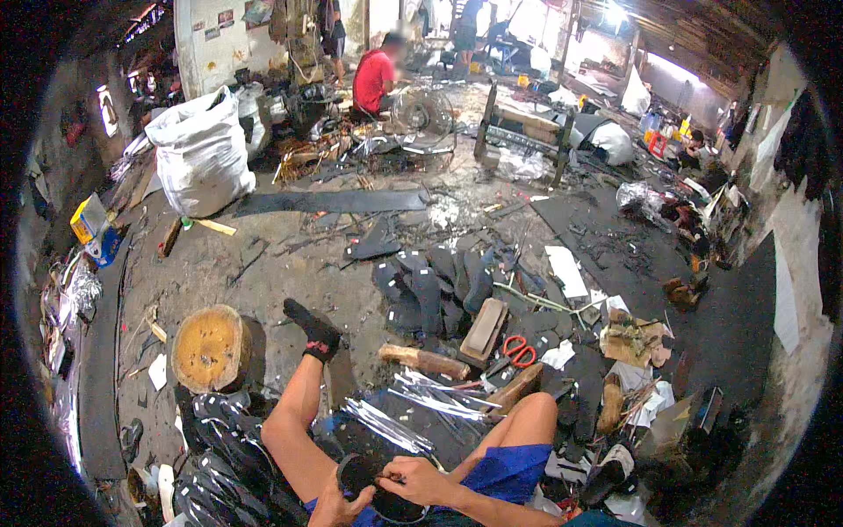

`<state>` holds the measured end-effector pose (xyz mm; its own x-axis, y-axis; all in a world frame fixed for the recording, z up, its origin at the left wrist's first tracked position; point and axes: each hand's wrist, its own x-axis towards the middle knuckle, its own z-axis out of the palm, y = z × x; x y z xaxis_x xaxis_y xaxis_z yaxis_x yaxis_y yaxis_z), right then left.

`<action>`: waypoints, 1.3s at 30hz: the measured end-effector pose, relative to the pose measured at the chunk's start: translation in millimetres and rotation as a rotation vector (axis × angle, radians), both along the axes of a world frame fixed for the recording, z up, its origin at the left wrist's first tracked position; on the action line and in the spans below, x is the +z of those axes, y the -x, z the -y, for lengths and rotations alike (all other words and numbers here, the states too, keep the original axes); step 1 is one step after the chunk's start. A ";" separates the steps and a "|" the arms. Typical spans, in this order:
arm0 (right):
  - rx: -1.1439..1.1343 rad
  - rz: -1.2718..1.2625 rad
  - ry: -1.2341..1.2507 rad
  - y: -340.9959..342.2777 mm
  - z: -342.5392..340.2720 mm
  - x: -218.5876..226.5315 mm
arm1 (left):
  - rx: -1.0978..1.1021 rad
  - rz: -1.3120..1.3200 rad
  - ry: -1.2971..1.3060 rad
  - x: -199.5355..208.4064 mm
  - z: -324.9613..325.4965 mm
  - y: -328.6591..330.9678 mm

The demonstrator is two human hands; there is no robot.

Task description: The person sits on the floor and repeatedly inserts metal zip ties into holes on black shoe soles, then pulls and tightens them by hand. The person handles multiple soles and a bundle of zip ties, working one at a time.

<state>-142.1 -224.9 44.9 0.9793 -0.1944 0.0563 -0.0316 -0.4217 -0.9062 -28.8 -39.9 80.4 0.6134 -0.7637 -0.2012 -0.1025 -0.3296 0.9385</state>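
Note:
Low in the head view, between my bent legs, my left hand is closed around a dark, curved, sole-like piece. My right hand meets it from the right, its fingers pinched at the piece's edge; anything small between the fingertips is hidden. Just beyond my hands lie shiny white strips on a dark sheet. Red-handled scissors rest farther right, beside a rectangular block and a wooden stick. Black soles with small white labels are heaped ahead.
A round wooden stump stands left of my outstretched leg, with a pile of black soles nearer me. Farther off are a large white sack, a long dark strip, a fan and a seated person in red.

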 end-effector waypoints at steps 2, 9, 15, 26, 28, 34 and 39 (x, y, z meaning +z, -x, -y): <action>0.052 0.015 -0.048 1.4 4.4 -1.8 | 0.042 -0.084 -0.064 0.3 0.5 1.4; -0.028 -0.250 -0.386 3.6 10.7 -3.5 | 0.023 0.009 0.023 9.0 3.8 0.0; -0.176 -0.087 -0.110 4.6 37.2 1.4 | 0.696 -0.201 0.216 34.0 16.8 6.5; -0.351 0.316 0.046 -56.8 90.2 40.8 | 0.193 -0.707 0.359 -39.9 26.5 49.9; -0.286 0.325 0.034 -60.2 90.3 46.3 | 0.178 -0.686 0.342 -62.9 21.5 50.0; -0.209 0.357 0.081 -67.3 85.5 49.5 | -0.009 -1.046 0.492 -49.6 23.6 26.6; -0.218 0.014 -0.147 -81.3 83.5 45.0 | -0.031 -0.325 -0.031 23.3 52.0 26.6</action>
<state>-60.8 -308.4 89.9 0.9128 -0.4077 0.0253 -0.0941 -0.2703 -0.9582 -55.4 -91.8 103.7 0.4903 -0.7712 -0.4061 0.1902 -0.3600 0.9133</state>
